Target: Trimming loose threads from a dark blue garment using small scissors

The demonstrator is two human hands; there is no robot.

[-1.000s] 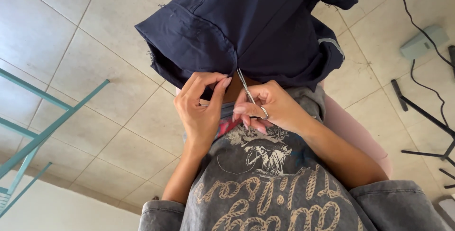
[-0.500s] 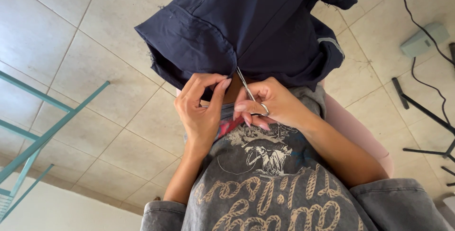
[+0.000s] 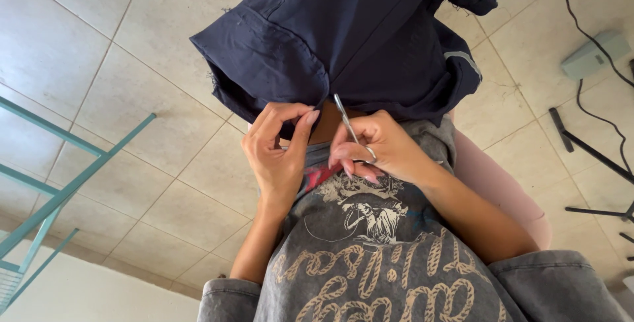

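Note:
A dark navy garment [image 3: 356,38] lies over my lap and hangs toward the tiled floor. My left hand [image 3: 281,153] pinches its near hem between thumb and fingers. My right hand [image 3: 380,150] holds small silver scissors [image 3: 345,118], finger through a ring handle, with the blades pointing up at the hem right beside my left fingertips. Whether the blades are apart is hard to tell. Below the hands my grey printed shirt [image 3: 370,249] fills the lower part of the view.
Beige floor tiles [image 3: 132,64] surround me. A teal metal frame [image 3: 59,190] stands at the left. At the right lie a grey box [image 3: 594,54] with black cables and dark stand legs [image 3: 594,157]. A pink seat edge [image 3: 495,190] shows beside my right arm.
The scissors have tilted slightly and their tips sit a little closer to the hem. My left fingers have shifted their pinch on the fabric; the garment barely moved.

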